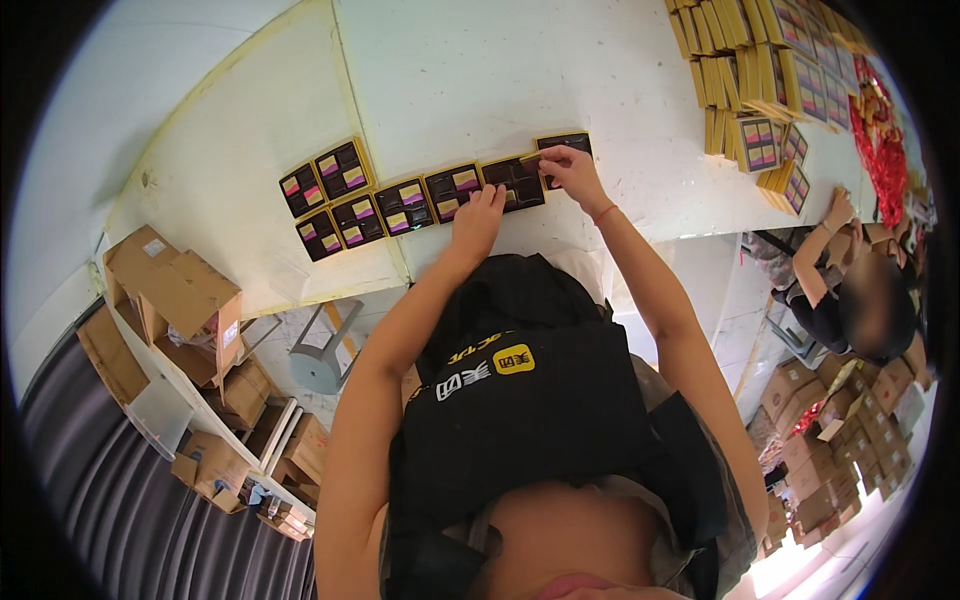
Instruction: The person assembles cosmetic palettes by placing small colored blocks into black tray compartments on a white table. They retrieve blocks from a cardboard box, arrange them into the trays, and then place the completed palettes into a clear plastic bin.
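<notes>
A row of shallow yellow-edged boxes with dark divided trays lies on the white table. Small gold, pink and purple square packets sit in several of them, such as the second box from the upper left point(343, 170). My left hand point(478, 222) rests with bent fingers at the border between a box with packets point(453, 190) and a box showing dark compartments point(522, 190). My right hand point(573, 175) is pinched over that dark box's upper right corner, beside the rightmost box point(563, 141), which it partly covers. Something thin and gold-coloured shows at its fingertips; its kind is unclear.
Stacked yellow-edged boxes point(735, 75) stand at the far right, near red shiny material point(880, 150). Another person point(815, 265) works at the table's right side. Cardboard boxes point(175, 290) fill a shelf at left; a grey stool point(325, 355) stands beneath the table edge.
</notes>
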`<act>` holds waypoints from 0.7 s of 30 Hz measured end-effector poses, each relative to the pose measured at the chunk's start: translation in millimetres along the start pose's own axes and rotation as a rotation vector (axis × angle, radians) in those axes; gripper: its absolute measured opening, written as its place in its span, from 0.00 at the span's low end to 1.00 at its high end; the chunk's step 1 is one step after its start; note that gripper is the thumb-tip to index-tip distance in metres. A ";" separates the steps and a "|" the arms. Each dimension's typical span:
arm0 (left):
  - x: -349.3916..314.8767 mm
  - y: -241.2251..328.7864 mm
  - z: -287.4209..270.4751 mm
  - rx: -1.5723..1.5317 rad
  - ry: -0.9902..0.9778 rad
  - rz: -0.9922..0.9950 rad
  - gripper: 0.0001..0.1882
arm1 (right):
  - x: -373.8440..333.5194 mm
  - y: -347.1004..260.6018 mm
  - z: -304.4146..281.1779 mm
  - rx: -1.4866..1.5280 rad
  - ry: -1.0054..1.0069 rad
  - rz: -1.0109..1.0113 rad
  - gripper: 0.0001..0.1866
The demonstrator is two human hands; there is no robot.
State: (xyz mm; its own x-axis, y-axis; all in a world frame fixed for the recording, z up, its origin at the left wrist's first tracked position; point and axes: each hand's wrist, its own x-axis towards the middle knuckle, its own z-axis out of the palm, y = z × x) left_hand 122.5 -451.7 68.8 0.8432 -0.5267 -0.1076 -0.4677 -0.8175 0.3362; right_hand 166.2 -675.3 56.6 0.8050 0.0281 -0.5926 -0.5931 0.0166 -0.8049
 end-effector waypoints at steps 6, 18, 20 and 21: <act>-6.0 8.5 -5.0 0.023 0.029 0.034 0.26 | -18.6 -6.3 23.9 -0.678 0.175 -0.702 0.10; -16.0 8.6 13.8 0.191 0.068 0.079 0.26 | -18.1 -8.6 30.6 -0.862 -0.061 -0.827 0.09; -16.9 7.5 3.2 0.121 0.073 0.049 0.27 | -10.4 -16.4 22.8 -0.940 -0.156 -0.852 0.11; -18.4 6.6 0.1 0.086 0.075 0.035 0.27 | -7.0 -15.4 23.4 -0.964 -0.186 -0.883 0.11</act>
State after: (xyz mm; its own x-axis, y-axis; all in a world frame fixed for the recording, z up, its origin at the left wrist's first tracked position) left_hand 103.9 -447.4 72.9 0.8423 -0.5385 -0.0256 -0.5150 -0.8178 0.2570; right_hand 169.4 -652.3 73.9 0.8544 0.5117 0.0901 0.4358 -0.6114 -0.6605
